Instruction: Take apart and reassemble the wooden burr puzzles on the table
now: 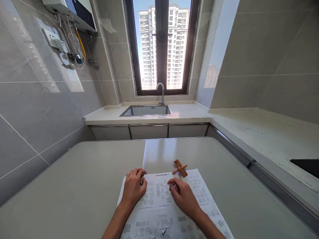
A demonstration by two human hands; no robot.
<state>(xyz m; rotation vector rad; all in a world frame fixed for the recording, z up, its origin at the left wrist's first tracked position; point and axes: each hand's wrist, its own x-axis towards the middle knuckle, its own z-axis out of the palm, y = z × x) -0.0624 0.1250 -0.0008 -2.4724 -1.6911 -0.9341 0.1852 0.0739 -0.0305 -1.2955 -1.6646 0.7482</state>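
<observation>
A large printed sheet (161, 199) with line drawings and small text lies on the table in front of me. My left hand (134, 187) rests on its left edge, fingers curled; a small dark bit shows by the thumb, too little to name. My right hand (183, 194) lies on the sheet's right part with fingers bent inward, and whatever is in them is hidden. Just beyond the right hand, at the sheet's far edge, sits a small brown wooden piece (183, 172) with a round stick across it. Tiny shiny metal bits (163, 231) lie near the bottom of the sheet.
The pale table (74, 186) has a seam down its middle. Past it runs a white counter (189, 111) with a sink (147, 110) and a tap (162, 94) below a window. A wall heater (72, 13) hangs at upper left. A dark cutout (307, 166) marks the right counter.
</observation>
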